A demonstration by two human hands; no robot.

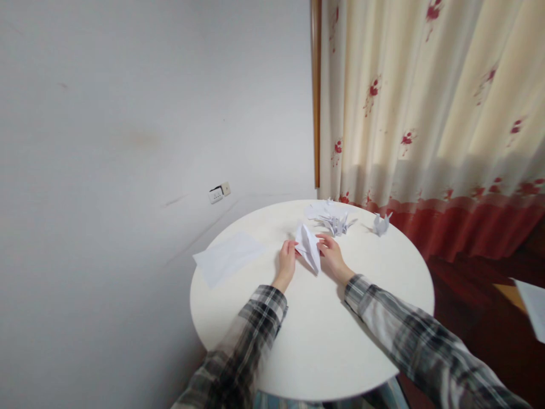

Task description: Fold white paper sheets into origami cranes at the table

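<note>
Head view, the only one supplied. We read the round white table point(327, 346) as a dial, twelve at its far edge.

We find the folded white paper point(309, 247) a little off the centre toward twelve, between the two hands. The left hand point(286, 260) is narrowed on its nine o'clock side, thumb and fingers gripping the edge. The right hand point(333, 258) is likewise closed in on the three o'clock side, fingertips at the paper; its exact grip is too small to tell.

As to progress, we note the held piece is creased into a long, pointed form, its points lying close together. We judge it part-way folded: it lacks the spread points seen on the other pieces.

Already shaped, in our judgement, are a cluster of folded pieces point(338, 225) between twelve and one, whose number we cannot count, and a lone folded piece point(381, 225) between one and two, well apart from it.

Left unfolded, as far as we can see, is flat white paper point(230, 258) at ten o'clock, reaching the rim. Whether it is one sheet or several we cannot tell.
</note>
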